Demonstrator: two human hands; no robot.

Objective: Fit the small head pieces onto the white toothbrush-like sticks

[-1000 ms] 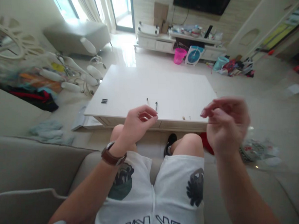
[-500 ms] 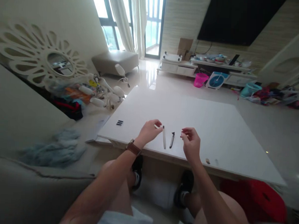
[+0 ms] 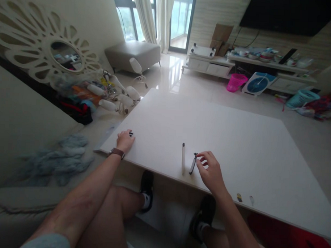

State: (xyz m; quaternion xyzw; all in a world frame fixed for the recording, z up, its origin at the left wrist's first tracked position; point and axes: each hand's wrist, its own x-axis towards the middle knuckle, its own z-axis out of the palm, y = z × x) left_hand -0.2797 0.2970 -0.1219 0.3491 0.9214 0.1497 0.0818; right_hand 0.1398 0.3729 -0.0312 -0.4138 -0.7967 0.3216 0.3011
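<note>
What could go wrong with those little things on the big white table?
The small, dark pieces by the left hand might scatter if its fingers bump them; the hand partly hides them.

The slim grey-and-black tool is right by the right hand's fingertips, so a nudge could push it into the pale, dark-tipped stick beside it.

The small yellow-and-black piece lies near the white, flat-topped table's front edge, so the forearm could brush it off.

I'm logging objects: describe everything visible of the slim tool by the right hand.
The slim tool has a grey, metallic-looking handle with dark edging and a small dark head. It slants near the front edge of the white table, head at the far end. The right hand is at that end; grip or lift unclear.
</note>
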